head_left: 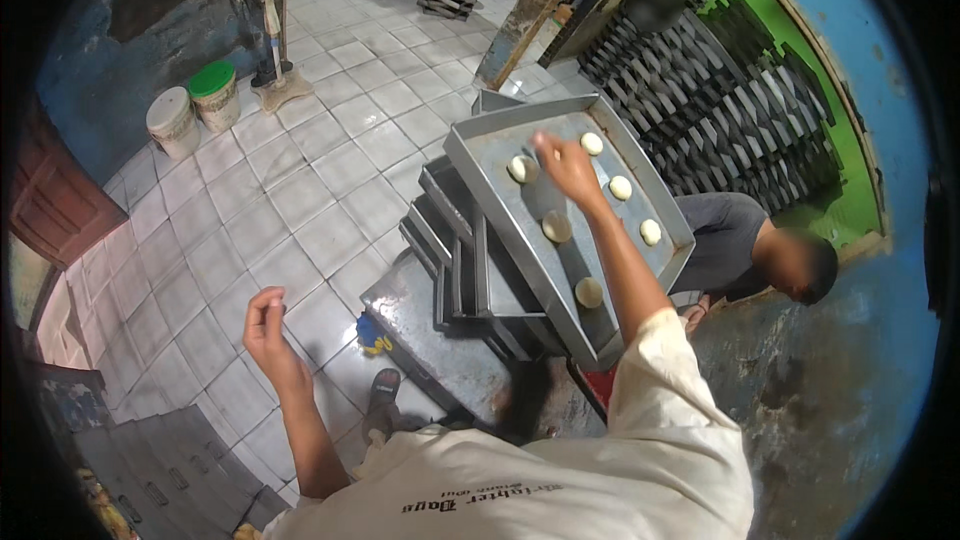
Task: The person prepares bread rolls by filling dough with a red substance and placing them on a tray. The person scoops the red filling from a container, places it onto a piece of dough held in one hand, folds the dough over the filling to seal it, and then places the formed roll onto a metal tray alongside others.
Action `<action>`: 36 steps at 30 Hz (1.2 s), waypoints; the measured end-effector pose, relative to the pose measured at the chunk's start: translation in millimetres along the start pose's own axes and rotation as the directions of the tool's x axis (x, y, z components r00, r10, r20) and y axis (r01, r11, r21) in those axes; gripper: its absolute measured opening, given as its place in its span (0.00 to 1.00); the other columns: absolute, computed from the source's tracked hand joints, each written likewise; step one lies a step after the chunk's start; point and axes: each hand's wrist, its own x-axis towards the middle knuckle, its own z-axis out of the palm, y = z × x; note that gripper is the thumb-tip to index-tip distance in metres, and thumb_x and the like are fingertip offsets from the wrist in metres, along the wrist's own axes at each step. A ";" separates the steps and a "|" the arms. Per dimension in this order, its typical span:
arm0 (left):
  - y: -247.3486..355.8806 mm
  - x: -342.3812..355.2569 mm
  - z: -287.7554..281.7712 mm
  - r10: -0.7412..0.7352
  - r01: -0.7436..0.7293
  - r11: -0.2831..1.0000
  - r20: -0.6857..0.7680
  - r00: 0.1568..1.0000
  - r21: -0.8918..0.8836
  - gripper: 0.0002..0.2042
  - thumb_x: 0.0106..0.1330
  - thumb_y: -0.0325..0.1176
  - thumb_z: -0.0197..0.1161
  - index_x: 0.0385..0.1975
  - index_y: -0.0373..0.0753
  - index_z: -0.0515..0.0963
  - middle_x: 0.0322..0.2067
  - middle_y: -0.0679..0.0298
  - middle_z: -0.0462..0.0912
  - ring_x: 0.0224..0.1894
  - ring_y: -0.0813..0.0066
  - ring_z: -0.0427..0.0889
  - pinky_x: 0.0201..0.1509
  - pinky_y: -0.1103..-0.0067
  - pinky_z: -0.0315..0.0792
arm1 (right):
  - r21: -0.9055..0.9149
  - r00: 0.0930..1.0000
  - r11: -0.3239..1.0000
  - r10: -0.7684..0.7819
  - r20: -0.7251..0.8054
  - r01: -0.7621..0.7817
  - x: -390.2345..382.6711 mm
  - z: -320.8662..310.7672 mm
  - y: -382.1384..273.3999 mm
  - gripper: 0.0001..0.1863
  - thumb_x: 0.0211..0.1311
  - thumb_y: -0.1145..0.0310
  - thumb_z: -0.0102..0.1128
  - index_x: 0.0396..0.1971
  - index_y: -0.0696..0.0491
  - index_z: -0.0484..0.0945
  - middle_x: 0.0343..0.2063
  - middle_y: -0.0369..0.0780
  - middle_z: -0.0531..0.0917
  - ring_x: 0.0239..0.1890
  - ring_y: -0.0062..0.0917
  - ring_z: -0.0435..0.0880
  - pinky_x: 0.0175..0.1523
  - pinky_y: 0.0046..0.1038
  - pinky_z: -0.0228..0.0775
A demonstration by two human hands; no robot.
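Right grip point(568, 162) hung over the top tray point(515, 242), reached in from the near side, fingers bent toward the far left; couldn't tell if they were pinching anything. Closest item to it was one of six pale round dough pieces point(556, 228), just left of and nearer than the fingertips. Those sat in two rows of three along the tray's length, one left, one right, with the right forearm crossing between them at the near end. Left grip point(276, 340) was up over the tiled floor point(310, 195), well left of the tray, fingers loosely bent and clear of everything, nothing visible in it. Tray was a grey metal one with raised walls, on top of a stack of trays point(505, 290) turned at differing angles, by a low metal counter point(415, 305). Blue-and-yellow cloth point(373, 334) lay at the counter's left edge. Co-worker point(715, 235) in a grey top leaned in just right of the tray. Far right: dark stacks point(690, 105) against green wall. Far left: white bucket point(175, 125) beside a green-lidded bucket point(214, 95).
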 end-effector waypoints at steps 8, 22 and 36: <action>-1.2 10.5 -22.3 -0.074 0.058 0.992 -0.143 0.987 -0.110 0.06 0.75 0.31 0.61 0.41 0.37 0.82 0.42 0.66 0.83 0.47 0.80 0.77 0.52 0.79 0.69 | -0.371 0.904 0.916 -0.283 -0.320 0.156 59.9 91.7 54.5 0.36 0.81 0.48 0.35 0.77 0.59 0.56 0.77 0.52 0.59 0.79 0.50 0.56 0.78 0.55 0.49; 3.5 -18.9 -34.4 -0.119 0.110 0.985 -0.063 0.991 -0.131 0.05 0.74 0.33 0.62 0.39 0.40 0.81 0.37 0.68 0.83 0.41 0.81 0.80 0.46 0.81 0.71 | -0.292 0.419 0.904 -0.144 -0.896 -0.313 -223.8 3.4 97.8 0.49 0.67 0.45 0.65 0.76 0.61 0.56 0.76 0.58 0.57 0.78 0.52 0.53 0.79 0.48 0.45; 37.7 -149.4 164.8 -0.553 0.575 0.807 0.507 0.661 0.131 0.44 0.65 0.59 0.71 0.71 0.38 0.59 0.46 0.61 0.74 0.39 0.72 0.78 0.46 0.71 0.75 | 0.831 0.521 0.513 0.660 -0.541 0.213 -340.8 142.0 108.8 0.11 0.48 0.72 0.61 0.24 0.66 0.77 0.26 0.42 0.78 0.32 0.27 0.75 0.38 0.35 0.66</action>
